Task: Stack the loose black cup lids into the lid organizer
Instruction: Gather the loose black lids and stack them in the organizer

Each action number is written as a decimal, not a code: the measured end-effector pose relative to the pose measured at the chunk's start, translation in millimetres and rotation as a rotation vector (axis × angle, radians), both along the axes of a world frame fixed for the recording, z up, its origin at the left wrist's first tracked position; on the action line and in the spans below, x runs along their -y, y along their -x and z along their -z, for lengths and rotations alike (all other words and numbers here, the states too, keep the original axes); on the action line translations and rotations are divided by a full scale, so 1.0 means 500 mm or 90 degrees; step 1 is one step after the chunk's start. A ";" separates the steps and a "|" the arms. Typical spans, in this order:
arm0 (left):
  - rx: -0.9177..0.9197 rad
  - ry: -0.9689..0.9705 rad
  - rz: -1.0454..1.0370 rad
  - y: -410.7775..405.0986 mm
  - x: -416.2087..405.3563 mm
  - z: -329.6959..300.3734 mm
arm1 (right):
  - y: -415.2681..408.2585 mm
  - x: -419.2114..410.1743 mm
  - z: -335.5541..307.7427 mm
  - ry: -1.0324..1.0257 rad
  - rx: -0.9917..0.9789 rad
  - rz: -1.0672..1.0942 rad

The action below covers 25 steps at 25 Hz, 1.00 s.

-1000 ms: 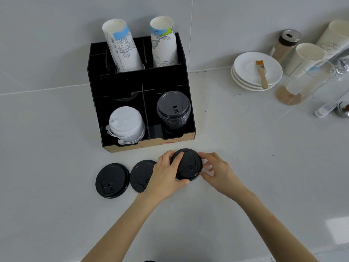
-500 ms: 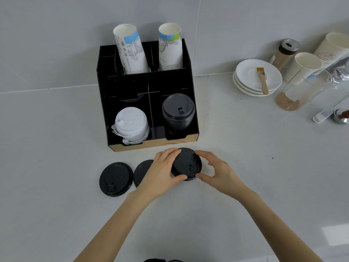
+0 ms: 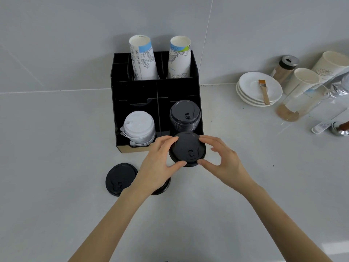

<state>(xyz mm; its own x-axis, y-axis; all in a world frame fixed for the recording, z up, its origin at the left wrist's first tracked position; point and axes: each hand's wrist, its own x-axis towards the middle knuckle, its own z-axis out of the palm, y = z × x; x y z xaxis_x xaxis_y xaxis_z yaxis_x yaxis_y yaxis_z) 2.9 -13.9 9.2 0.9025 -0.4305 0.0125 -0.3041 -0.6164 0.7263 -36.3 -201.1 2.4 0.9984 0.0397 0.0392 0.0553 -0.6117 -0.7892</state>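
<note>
A black lid (image 3: 187,149) is held off the counter between my left hand (image 3: 160,163) and my right hand (image 3: 221,159), each gripping one side of its rim. It hovers just in front of the black lid organizer (image 3: 136,91), below the stack of black lids (image 3: 185,115) in the front right compartment. White lids (image 3: 138,127) fill the front left compartment. A loose black lid (image 3: 120,178) lies flat on the counter at the left. Another loose lid (image 3: 162,187) is mostly hidden under my left hand.
Two printed paper cup stacks (image 3: 143,57) stand in the organizer's back slots. To the right are stacked white saucers (image 3: 251,89) with a small brush (image 3: 264,91), a shaker jar (image 3: 285,67), paper cups (image 3: 304,80), a glass pitcher (image 3: 300,104) and a foil bag (image 3: 340,95).
Both hands have lifted the black lid off the counter and carried it up toward the organizer's front right compartment. The camera view has shifted, moving the scene rightward and downward in frame.
</note>
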 end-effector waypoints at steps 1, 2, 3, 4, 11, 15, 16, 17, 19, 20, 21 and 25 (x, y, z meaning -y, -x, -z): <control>0.005 0.002 -0.001 -0.005 0.000 -0.006 | -0.004 0.000 -0.005 0.004 0.008 0.002; 0.011 0.001 -0.002 -0.010 0.000 -0.011 | -0.009 -0.001 -0.010 0.007 0.013 0.003; 0.017 -0.001 -0.003 -0.015 0.001 -0.015 | -0.014 -0.001 -0.015 0.009 0.015 0.006; 0.021 -0.001 -0.003 -0.021 0.002 -0.019 | -0.020 -0.001 -0.019 0.011 0.019 0.009; 0.045 -0.008 -0.008 -0.080 0.017 -0.046 | -0.077 0.007 -0.048 0.016 0.042 0.033; 0.042 -0.005 -0.006 -0.128 0.028 -0.056 | -0.124 0.010 -0.060 0.020 0.049 0.054; 0.039 -0.004 -0.004 -0.139 0.030 -0.057 | -0.135 0.012 -0.060 0.022 0.048 0.058; 0.035 -0.003 -0.003 -0.150 0.032 -0.056 | -0.146 0.013 -0.059 0.024 0.045 0.062; 0.029 -0.006 -0.003 -0.169 0.036 -0.053 | -0.165 0.015 -0.056 0.029 0.042 0.070; 0.027 -0.010 -0.003 -0.177 0.038 -0.051 | -0.172 0.016 -0.054 0.030 0.039 0.074; 0.023 -0.013 -0.002 -0.183 0.040 -0.048 | -0.177 0.016 -0.052 0.033 0.034 0.077; 0.006 -0.028 0.011 -0.204 0.044 -0.030 | -0.192 0.014 -0.038 0.046 0.011 0.084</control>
<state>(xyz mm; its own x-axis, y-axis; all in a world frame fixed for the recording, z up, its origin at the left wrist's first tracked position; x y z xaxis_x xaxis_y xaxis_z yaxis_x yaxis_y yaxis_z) 104.8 -35.9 24.5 0.8948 -0.4464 0.0018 -0.3217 -0.6419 0.6960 59.6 -208.3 21.6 0.9944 -0.0878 0.0588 -0.0153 -0.6701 -0.7422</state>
